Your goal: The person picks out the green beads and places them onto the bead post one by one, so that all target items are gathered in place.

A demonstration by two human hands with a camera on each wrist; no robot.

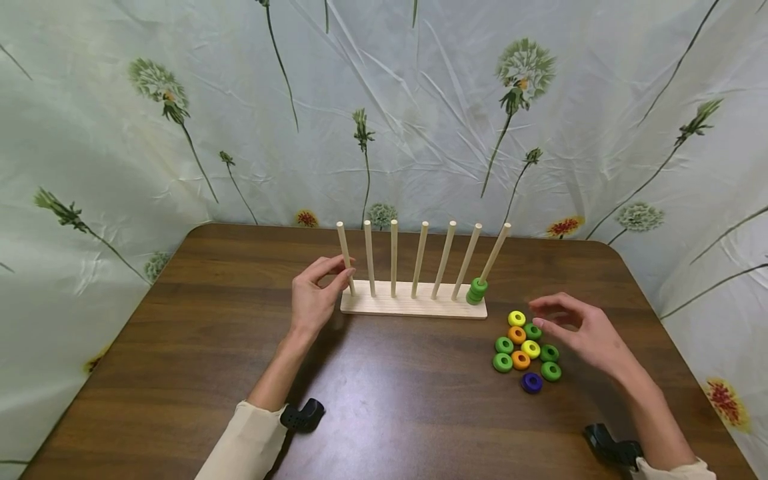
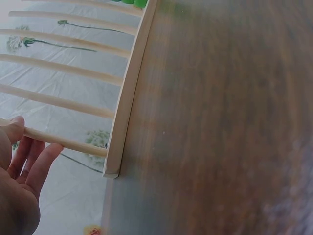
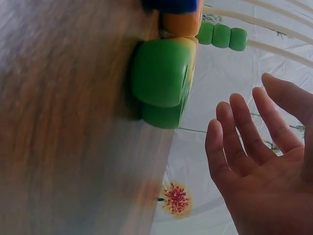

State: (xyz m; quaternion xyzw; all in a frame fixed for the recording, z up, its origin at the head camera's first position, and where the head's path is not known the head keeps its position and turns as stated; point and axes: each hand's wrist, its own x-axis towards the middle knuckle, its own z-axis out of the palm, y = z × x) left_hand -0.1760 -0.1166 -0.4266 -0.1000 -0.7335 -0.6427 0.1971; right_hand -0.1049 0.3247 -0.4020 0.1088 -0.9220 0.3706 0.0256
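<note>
A pale wooden stand (image 1: pixel 414 307) with a row of several upright pegs sits toward the back of the table. My left hand (image 1: pixel 315 300) pinches the leftmost peg (image 2: pixel 78 145), thumb on one side and fingers on the other. Three green rings (image 3: pixel 221 35) are stacked at the bottom of the rightmost peg (image 1: pixel 495 253). Beside the loose rings hovers my right hand (image 1: pixel 591 335), fingers relaxed and apart, holding nothing. Its fingertips are nearest to a green ring (image 1: pixel 533 332). A yellow ring (image 1: pixel 517 319), an orange ring (image 1: pixel 521 361) and a dark blue ring (image 1: pixel 531 383) lie in the same cluster.
Several more green rings (image 1: pixel 503 363) lie among the loose ones, right of the stand. The brown wooden table (image 1: pixel 390 400) reaches back to a pale curtain (image 1: pixel 420 133) printed with dandelions. A dark strap-on device (image 1: pixel 303 415) sits at each wrist.
</note>
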